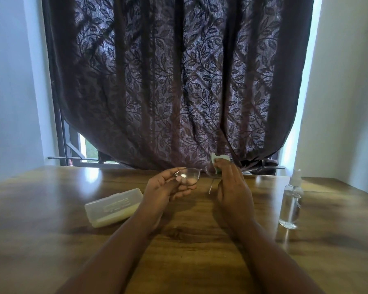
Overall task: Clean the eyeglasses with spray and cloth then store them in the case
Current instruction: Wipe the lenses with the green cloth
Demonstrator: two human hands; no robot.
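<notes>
From the head camera, both bare forearms reach forward over a glossy brown wood-grain table [51, 240]. The left hand [168, 187] is turned palm up, its thumb and curled fingers pinching one lens of a pair of thin-rimmed clear-lens eyeglasses [189, 175], which are held up above the tabletop near the far edge. The right hand [232, 185] is seen from the back; its fingers curl round a small pale green-and-white cleaning cloth [218, 161] pressed against the other lens, with a corner of the cloth sticking up above the fingertips. One thin temple arm of the glasses hangs down between the two hands.

To the left of the left wrist a translucent white rectangular plastic glasses case [113, 206] lies flat on the table with its lid down. Well to the right of the right hand stands an upright clear plastic spray bottle [290, 206] holding clear liquid. Behind the table hangs a dark brown curtain with a leaf pattern [179, 81], between pale walls.
</notes>
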